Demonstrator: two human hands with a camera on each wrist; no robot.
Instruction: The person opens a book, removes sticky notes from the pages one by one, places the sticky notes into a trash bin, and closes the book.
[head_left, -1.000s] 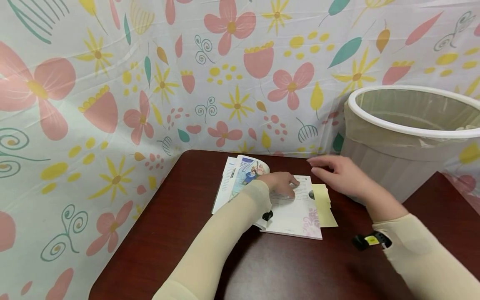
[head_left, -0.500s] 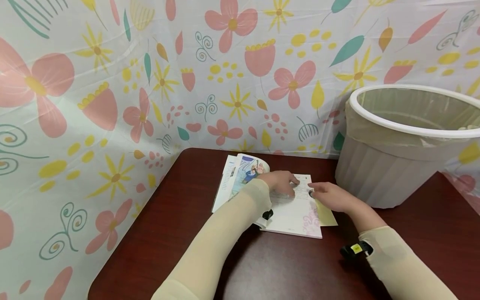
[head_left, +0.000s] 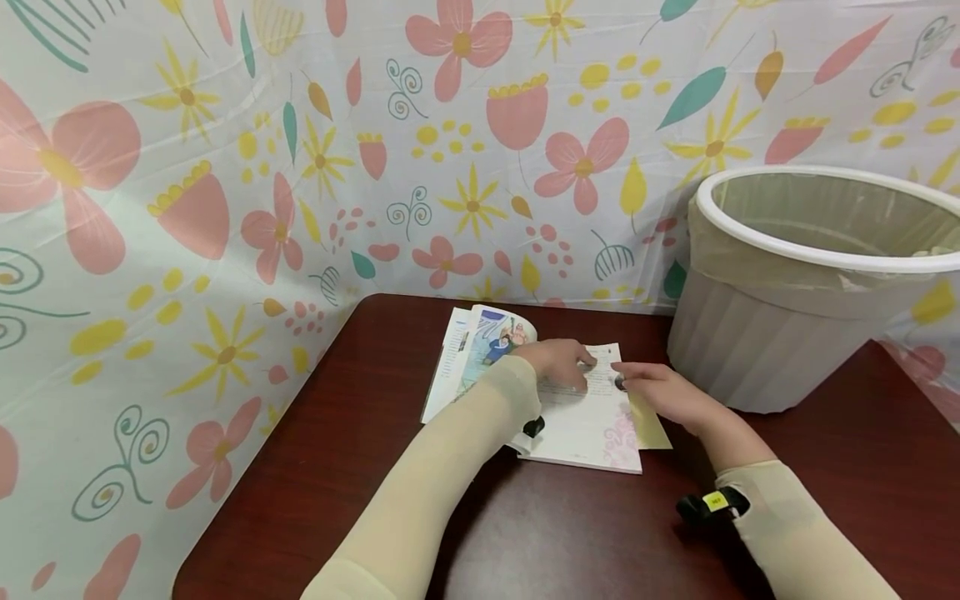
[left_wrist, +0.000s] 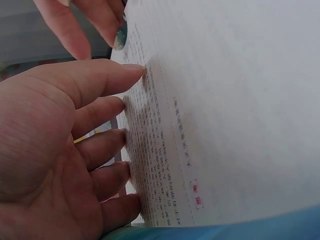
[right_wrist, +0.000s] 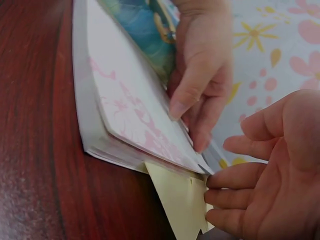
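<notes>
An open book (head_left: pixel 577 437) lies on the table, its illustrated left page (head_left: pixel 491 346) curving up beside the flatter text page. My left hand (head_left: pixel 557 365) reaches across and rests its fingertips on the text page; in the left wrist view the fingers are spread along the printed lines. Along the book's right edge is my right hand (head_left: pixel 663 393), fingers extended and loosely bent. From the right wrist view, its fingertips meet the page edge near the yellow paper (right_wrist: pixel 175 200), which sticks out from between the pages. A small dark round spot (head_left: pixel 619 382) shows by the right fingers.
A grey bin (head_left: pixel 742 350) with a white rim and a liner stands on the table at the back right. Flower-printed cloth (head_left: pixel 315 242) hangs behind and to the left. The dark red-brown table (head_left: pixel 322 483) has a rounded back left corner.
My right hand has come down and slightly left, from beside the bin to the book's right edge, covering part of the yellow paper. The left hand keeps its place on the page.
</notes>
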